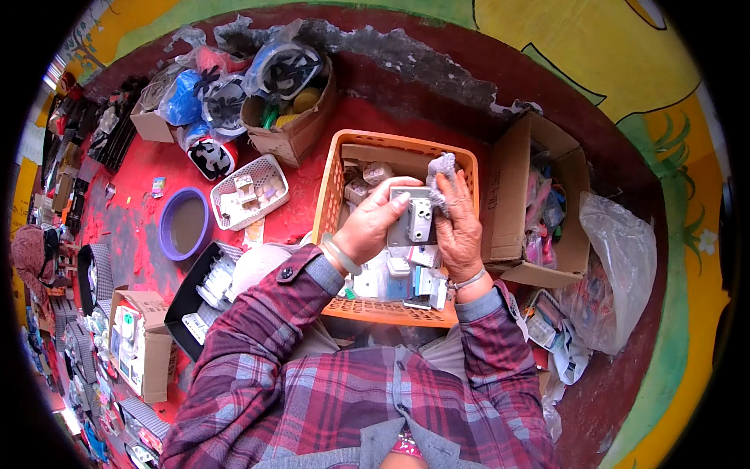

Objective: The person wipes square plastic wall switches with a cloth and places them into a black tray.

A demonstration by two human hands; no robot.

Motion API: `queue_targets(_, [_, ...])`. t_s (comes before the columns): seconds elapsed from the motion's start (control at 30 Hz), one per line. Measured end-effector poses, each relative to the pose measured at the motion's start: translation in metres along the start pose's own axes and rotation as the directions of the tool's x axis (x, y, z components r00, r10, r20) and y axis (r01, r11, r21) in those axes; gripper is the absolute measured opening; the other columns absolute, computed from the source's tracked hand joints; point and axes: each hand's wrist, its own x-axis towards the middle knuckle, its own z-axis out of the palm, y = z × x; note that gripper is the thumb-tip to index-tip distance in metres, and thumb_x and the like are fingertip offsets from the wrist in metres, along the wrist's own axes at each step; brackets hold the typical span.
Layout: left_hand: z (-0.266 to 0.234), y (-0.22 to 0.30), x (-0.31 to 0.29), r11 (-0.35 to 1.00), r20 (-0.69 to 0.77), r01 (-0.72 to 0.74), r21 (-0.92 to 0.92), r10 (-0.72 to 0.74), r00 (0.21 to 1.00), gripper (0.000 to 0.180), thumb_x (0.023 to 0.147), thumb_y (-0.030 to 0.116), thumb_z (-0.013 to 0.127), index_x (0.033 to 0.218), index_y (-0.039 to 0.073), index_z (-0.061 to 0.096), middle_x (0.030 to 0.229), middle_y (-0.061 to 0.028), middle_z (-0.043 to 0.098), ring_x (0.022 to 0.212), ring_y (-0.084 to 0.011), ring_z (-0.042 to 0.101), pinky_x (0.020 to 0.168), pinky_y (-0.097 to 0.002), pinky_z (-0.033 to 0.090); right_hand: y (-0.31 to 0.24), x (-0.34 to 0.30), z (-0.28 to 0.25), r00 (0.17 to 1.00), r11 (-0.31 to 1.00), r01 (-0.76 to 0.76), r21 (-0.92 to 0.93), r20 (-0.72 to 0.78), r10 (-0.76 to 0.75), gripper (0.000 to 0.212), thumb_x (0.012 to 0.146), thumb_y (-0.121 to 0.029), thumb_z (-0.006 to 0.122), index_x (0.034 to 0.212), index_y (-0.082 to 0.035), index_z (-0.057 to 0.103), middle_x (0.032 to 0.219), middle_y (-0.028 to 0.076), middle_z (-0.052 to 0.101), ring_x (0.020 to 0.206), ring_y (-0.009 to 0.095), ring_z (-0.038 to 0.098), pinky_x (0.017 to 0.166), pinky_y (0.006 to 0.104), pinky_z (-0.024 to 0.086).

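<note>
Held item: grey switch plate (pixel 416 217), squarish, with a paler raised part at its centre; held upright over the orange crate (pixel 334 181), touching both hands.
Left hand (pixel 373 220): fingers curled closed around the plate's left edge, thumb lying across its top; a pale bangle sits at the wrist.
Right hand (pixel 459 227): closed on a crumpled grey cloth (pixel 440 173), which it presses to the plate's upper right corner; the palm backs the plate's right side.
Step in hand: by the look of it, wiping the plate clean, cloth against the face while the other hand steadies it.
Next move calls for: a firm hold on the left edge while the cloth works over the raised centre; whether the face is clean yet cannot be told.
Orange crate: slatted plastic, directly below the hands, holding more pale switch parts and small boxes.
White basket (pixel 250 190): perforated, left of the crate, with a few pale fittings inside.
Purple basin (pixel 184 224): round, further left on the red floor (pixel 148 176).
Cardboard box, right (pixel 512 195): open, just beside the crate, with packaged goods in mixed colours.
Clear plastic bag (pixel 621 266): crumpled, right of that box.
Cardboard box, rear (pixel 293 137): holds bagged round items.
</note>
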Motion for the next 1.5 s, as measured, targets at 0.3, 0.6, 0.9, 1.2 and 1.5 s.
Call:
queue_targets(0.3, [-0.005,-0.006,0.001,0.997,-0.04,0.009,0.074,-0.006,0.999,0.029,0.097,0.019,0.046,0.121,0.003,0.047,0.108,-0.0033,0.056,0.097,-0.0096,0.055,0.087,-0.0259,0.046,0.005,0.012,-0.024,0.9,0.724,-0.149,0.673,-0.211,0.382,0.027,0.094,-0.011,0.05,0.119,0.0,0.05,0.113,0.008,0.059,0.102,0.015,0.056,0.091,0.0274,0.043])
queue_targets(0.6, [0.007,-0.021,-0.002,0.85,-0.065,-0.21,0.482,0.274,0.96,0.032,0.099,0.016,0.038,0.125,-0.001,0.044,0.117,-0.0077,0.052,0.109,-0.0112,0.047,0.095,-0.0257,0.038,-0.023,-0.007,0.016,0.995,0.987,-0.095,-0.127,-0.04,0.09,0.048,0.062,0.001,0.065,0.108,-0.004,0.054,0.107,0.015,0.056,0.104,0.035,0.052,0.093,0.0408,0.04])
queue_targets(0.9, [0.007,-0.021,-0.002,0.86,-0.045,-0.255,0.443,0.305,0.951,0.029,0.1,0.017,0.038,0.119,-0.002,0.047,0.105,-0.0057,0.056,0.095,-0.0092,0.052,0.085,-0.0252,0.045,-0.024,0.001,0.003,0.989,0.991,0.108,-0.075,0.111,-0.099,0.04,0.06,0.002,0.063,0.1,-0.005,0.06,0.1,0.014,0.06,0.097,0.034,0.055,0.087,0.0402,0.045])
queue_targets(1.2, [-0.016,-0.022,-0.001,0.958,-0.058,-0.037,0.283,0.056,0.997,0.034,0.099,0.022,0.036,0.121,0.0,0.049,0.114,-0.0115,0.057,0.104,-0.0174,0.056,0.092,-0.031,0.044,0.003,0.006,-0.021,0.89,0.452,-0.416,0.789,0.251,0.381,0.023,0.09,-0.017,0.055,0.109,-0.005,0.058,0.101,0.005,0.063,0.09,0.02,0.06,0.084,0.0345,0.047])
queue_targets(1.5, [-0.005,-0.001,-0.002,0.995,-0.102,-0.064,0.077,0.072,0.992,0.034,0.099,0.025,0.037,0.118,0.0,0.051,0.109,-0.0079,0.059,0.099,-0.0134,0.057,0.088,-0.0272,0.045,0.01,0.007,-0.053,0.899,0.311,-0.221,0.924,0.07,0.432,0.038,0.094,-0.028,0.048,0.122,-0.003,0.049,0.12,0.014,0.055,0.111,0.028,0.053,0.101,0.0411,0.039])
